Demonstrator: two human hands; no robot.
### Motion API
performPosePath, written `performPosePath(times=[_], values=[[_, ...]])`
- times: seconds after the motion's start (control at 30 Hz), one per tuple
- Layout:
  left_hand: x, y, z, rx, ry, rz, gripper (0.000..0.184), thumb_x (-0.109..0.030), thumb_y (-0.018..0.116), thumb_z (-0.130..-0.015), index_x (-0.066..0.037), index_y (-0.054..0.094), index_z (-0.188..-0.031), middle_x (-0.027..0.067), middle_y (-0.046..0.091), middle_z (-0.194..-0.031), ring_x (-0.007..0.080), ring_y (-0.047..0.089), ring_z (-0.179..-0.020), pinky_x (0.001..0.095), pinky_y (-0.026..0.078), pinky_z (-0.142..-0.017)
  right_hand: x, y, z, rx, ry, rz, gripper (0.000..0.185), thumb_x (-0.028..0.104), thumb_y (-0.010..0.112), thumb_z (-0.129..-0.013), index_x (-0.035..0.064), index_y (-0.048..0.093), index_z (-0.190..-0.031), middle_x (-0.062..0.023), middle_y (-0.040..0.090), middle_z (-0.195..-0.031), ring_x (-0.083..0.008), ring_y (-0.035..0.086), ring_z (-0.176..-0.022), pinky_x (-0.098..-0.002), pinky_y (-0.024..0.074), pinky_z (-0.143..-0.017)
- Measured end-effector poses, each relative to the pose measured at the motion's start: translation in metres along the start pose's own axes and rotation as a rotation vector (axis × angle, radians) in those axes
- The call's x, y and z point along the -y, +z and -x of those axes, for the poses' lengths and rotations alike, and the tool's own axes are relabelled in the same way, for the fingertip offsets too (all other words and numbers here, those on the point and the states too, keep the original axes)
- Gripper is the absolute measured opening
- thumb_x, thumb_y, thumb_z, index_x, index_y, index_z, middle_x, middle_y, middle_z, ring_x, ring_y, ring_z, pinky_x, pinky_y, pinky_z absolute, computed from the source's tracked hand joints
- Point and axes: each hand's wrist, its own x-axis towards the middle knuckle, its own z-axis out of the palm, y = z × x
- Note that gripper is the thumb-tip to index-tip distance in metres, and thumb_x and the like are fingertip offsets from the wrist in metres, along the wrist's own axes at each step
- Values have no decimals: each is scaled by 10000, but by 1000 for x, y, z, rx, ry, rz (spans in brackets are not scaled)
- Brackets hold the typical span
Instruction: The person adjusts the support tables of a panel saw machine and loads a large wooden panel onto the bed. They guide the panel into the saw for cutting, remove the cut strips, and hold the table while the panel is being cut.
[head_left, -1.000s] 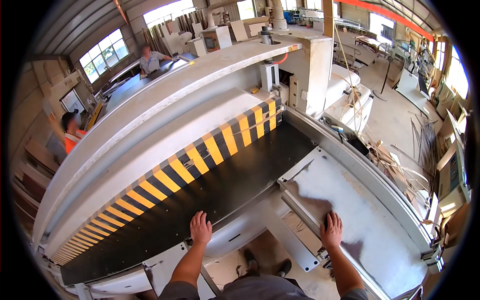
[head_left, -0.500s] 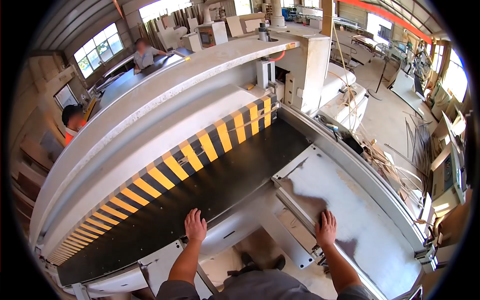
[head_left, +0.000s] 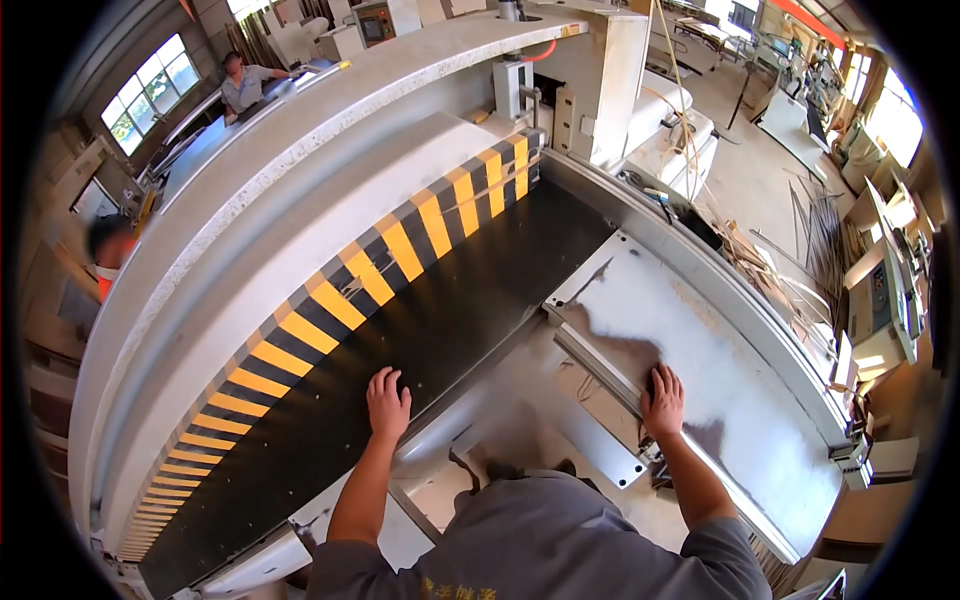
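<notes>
My left hand (head_left: 388, 403) rests palm down on the front edge of the black machine table (head_left: 450, 300), fingers stretched out and holding nothing. On the left edge of the worn metal side table (head_left: 740, 350), beside a raised metal rail (head_left: 597, 372), lies my right hand (head_left: 663, 402). Its fingers are extended, with nothing in them. Behind the black table runs a long beam with yellow and black stripes (head_left: 403, 250). Between my hands is a gap in front of the machine, through which the floor shows.
A large curved pale machine beam (head_left: 330, 110) spans the far side. Two people stand beyond it, one in grey (head_left: 243, 85), another in orange (head_left: 108, 255). Wood strips and scraps (head_left: 765, 255) lie to the right. A control panel box (head_left: 880, 292) stands at far right.
My view has tilted further down, so more of my grey shirt shows. Both hands stay on the same surfaces, with the left shifted slightly.
</notes>
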Motion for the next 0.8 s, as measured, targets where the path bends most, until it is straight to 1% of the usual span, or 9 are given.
performPosePath(times=[0.13, 0.23, 0.37, 0.4, 0.53, 0.63, 0.67, 0.77, 0.8], values=[[16, 22, -44, -15, 74, 27, 399, -179, 704, -989, -67, 626, -1364, 151, 582, -1474, 410, 526, -1389, 531, 428, -1181, 5, 4, -1, -17, -1, 13, 596, 175, 684, -960, 16, 555, -1519, -190, 495, -1649, -390, 421, -1555, -508, 302, -1320], [18, 38, -71, -21, 75, 36, 395, -185, 702, -993, -64, 626, -1360, 152, 580, -1481, 407, 529, -1384, 523, 432, -1179, 2, 6, -1, -11, 5, 25, 594, 170, 689, -952, 18, 561, -1513, -192, 497, -1648, -398, 426, -1551, -513, 311, -1314], [26, 57, -98, 15, 97, 57, 406, -196, 682, -1019, -44, 617, -1390, 164, 559, -1523, 416, 504, -1434, 515, 418, -1219, 8, 13, -4, -1, 16, 23, 600, 165, 689, -945, 19, 561, -1513, -186, 496, -1653, -385, 425, -1556, -509, 310, -1315], [29, 65, -104, 41, 89, 52, 446, -206, 671, -1032, -31, 600, -1436, 181, 533, -1570, 422, 475, -1479, 515, 396, -1254, 8, 15, -4, 2, 21, 26, 599, 166, 687, -945, 19, 562, -1512, -184, 498, -1653, -383, 425, -1557, -508, 309, -1315], [38, 84, -134, 28, 121, 38, 507, -224, 655, -1045, -16, 566, -1499, 203, 487, -1634, 428, 443, -1520, 518, 366, -1282, 3, 21, -5, 22, 36, 44, 595, 160, 666, -952, 32, 556, -1522, -169, 491, -1664, -377, 413, -1566, -502, 296, -1318], [44, 99, -161, 46, 135, 5, 520, -235, 643, -1053, -19, 557, -1518, 200, 480, -1644, 428, 434, -1531, 517, 357, -1288, 2, 27, -6, 26, 48, 47, 593, 154, 658, -951, 37, 555, -1523, -167, 482, -1676, -382, 407, -1570, -505, 293, -1320], [46, 102, -170, 79, 125, -24, 538, -242, 634, -1072, -43, 534, -1562, 171, 454, -1683, 408, 410, -1562, 495, 366, -1291, 2, 28, -6, 28, 49, 48, 594, 154, 658, -949, 36, 555, -1522, -167, 481, -1677, -383, 407, -1570, -506, 294, -1320], [47, 108, -198, 104, 115, -61, 569, -241, 638, -1065, -50, 505, -1584, 156, 452, -1686, 404, 440, -1533, 494, 359, -1290, 2, 31, -9, 30, 49, 64, 592, 164, 676, -943, 26, 569, -1508, -171, 497, -1661, -369, 413, -1570, -503, 297, -1325], [46, 109, -207, 100, 107, -67, 595, -259, 627, -1061, -46, 490, -1599, 168, 468, -1666, 392, 450, -1516, 503, 363, -1274, 1, 32, -9, 34, 50, 65, 593, 164, 676, -943, 26, 569, -1510, -170, 495, -1663, -368, 410, -1572, -502, 296, -1326]])
